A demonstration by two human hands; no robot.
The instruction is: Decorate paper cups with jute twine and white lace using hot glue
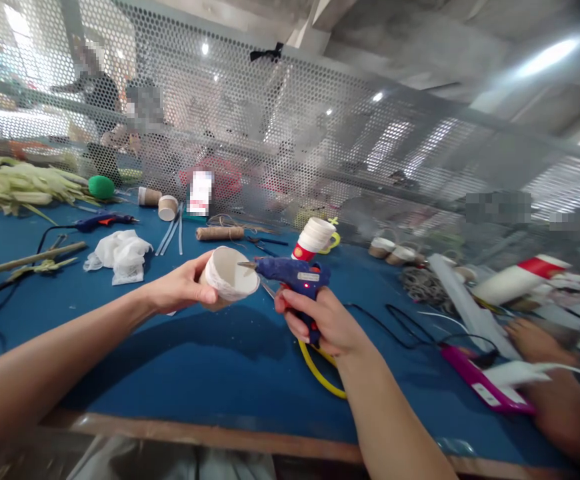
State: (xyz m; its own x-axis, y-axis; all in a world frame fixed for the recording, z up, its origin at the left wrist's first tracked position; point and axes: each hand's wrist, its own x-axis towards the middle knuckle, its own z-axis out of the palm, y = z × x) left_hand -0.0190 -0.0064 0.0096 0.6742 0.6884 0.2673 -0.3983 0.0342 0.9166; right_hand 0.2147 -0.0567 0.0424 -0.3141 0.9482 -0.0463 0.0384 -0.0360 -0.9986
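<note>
Where left fingers (205, 293) wrap, cup (230, 283) partly hidden.

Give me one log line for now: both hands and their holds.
left hand: cup | right hand: blue glue gun | nozzle: at cup's mouth, contact unclear

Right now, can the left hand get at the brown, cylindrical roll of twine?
Probably not as is: the left hand holds the round tan-and-white cup. Once freed, likely yes: the brown roll of twine lies just beyond on the blue tabletop, nothing visible on top.
</note>
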